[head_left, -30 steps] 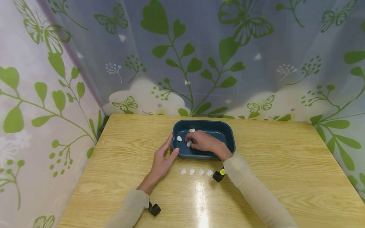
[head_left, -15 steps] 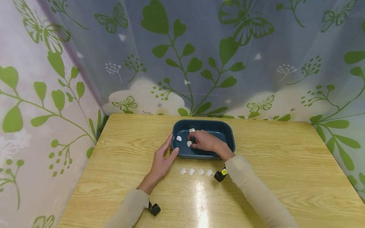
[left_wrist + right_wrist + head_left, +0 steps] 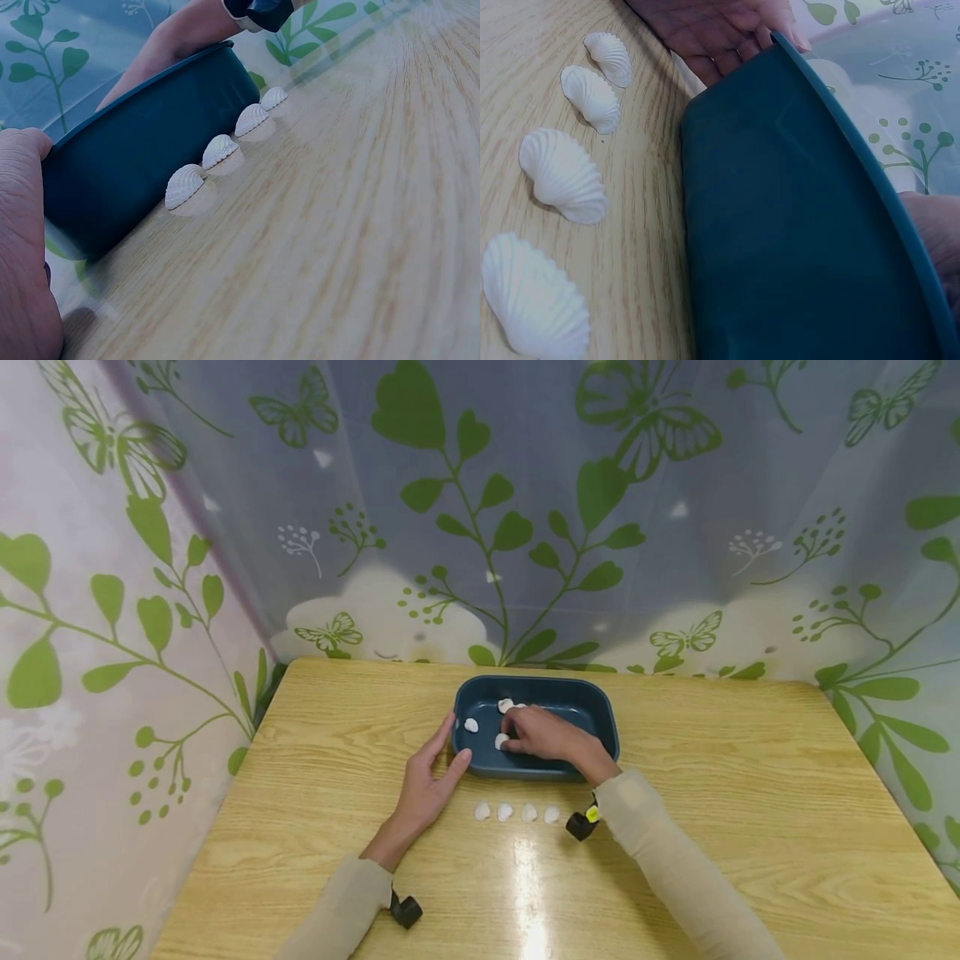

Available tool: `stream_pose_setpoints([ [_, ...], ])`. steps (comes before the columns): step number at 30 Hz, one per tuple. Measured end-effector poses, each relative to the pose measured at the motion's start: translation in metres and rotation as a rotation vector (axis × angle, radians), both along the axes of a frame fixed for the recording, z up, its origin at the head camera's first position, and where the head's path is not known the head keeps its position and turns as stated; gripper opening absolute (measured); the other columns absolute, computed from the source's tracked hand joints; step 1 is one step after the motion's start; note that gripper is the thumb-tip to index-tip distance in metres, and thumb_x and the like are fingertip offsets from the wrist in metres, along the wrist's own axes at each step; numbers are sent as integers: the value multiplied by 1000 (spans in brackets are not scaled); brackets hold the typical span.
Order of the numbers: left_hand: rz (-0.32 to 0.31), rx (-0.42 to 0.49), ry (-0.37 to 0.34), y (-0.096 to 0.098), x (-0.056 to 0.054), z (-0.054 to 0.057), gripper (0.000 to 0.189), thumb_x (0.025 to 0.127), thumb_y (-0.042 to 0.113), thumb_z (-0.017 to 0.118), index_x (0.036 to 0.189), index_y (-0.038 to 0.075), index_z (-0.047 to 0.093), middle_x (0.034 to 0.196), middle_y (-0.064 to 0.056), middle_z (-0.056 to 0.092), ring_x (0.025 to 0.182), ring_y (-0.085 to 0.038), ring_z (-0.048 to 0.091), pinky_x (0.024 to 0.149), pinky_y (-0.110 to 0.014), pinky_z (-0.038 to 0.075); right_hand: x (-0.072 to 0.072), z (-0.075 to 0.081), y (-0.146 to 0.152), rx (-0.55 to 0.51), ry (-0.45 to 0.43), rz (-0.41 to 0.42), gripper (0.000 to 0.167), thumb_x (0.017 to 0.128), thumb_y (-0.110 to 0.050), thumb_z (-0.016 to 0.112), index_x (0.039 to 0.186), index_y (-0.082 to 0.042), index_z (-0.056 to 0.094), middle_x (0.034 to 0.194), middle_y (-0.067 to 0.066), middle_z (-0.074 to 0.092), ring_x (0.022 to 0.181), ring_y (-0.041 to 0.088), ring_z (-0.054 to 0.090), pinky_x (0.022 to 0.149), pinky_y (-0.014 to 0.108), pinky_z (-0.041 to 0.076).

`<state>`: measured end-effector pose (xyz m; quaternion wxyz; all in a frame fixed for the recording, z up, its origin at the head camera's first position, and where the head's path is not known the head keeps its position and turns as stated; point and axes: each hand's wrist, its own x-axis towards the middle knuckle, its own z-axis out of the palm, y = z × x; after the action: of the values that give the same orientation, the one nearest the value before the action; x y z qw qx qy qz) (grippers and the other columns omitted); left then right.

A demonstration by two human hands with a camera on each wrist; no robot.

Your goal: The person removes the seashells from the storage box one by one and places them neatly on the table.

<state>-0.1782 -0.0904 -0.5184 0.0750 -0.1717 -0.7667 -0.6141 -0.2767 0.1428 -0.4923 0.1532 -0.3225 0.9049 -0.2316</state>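
A dark blue rectangular basin (image 3: 592, 710) sits on the table. My left hand (image 3: 423, 789) rests against its left end, fingers straight along the side and thumb at the front rim. Inside, my right hand (image 3: 546, 732) pinches a white seashell (image 3: 501, 741) between thumb and forefinger. Another seashell (image 3: 471, 725) lies near the basin's left end, and one more shell (image 3: 506, 704) is by the back wall, next to one partly hidden by the right hand. In the right wrist view, the basin wall hides most of that hand.
Several ribbed white shells (image 3: 562, 176) lie in a row on the wooden table (image 3: 750, 793), just in front of the basin. A leaf-patterned curtain (image 3: 465, 527) hangs behind the table, with another at its left side.
Inside the basin, my right hand has shifted slightly right; its thumb and forefinger have closed on a shell, which moved slightly right too. The left hand and the row of shells stay put.
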Motion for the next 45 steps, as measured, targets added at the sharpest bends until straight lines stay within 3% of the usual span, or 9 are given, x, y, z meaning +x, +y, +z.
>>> stream_pose_setpoints([
  [13,-3,-2,-3,0,0,1,61,105,10,64,158,-5,37,164,-21,38,154,-29,34,126,-38,27,2,0,3,-9,10,0,19,100,-19,74,110,-3,70,72,-4,60,61,6,52,64,24,48],
  [21,-3,4,-18,-1,1,0,62,105,11,63,159,-4,37,164,-20,37,154,-28,33,126,-37,26,5,1,4,-27,-10,40,17,101,-16,71,112,-3,68,69,-3,56,59,7,50,63,26,48],
  [28,4,-7,2,-3,-15,-37,63,106,22,64,163,11,37,167,-2,37,155,-20,31,127,-36,26,4,0,5,-29,-26,33,16,101,-18,71,109,-5,68,67,-4,55,59,7,50,63,25,47],
  [37,-1,-15,0,-4,-15,-38,63,107,22,63,163,13,36,167,-1,37,155,-19,31,128,-37,26,13,12,9,-63,-60,0,20,101,-16,71,114,-2,65,69,-3,53,60,8,47,64,25,45],
  [45,24,-3,-8,-1,-13,-32,62,105,14,64,161,4,37,166,-10,38,154,-24,33,127,-37,26,23,23,15,-97,-23,-19,20,101,-18,72,113,-5,64,69,-3,51,57,9,45,57,25,40],
])
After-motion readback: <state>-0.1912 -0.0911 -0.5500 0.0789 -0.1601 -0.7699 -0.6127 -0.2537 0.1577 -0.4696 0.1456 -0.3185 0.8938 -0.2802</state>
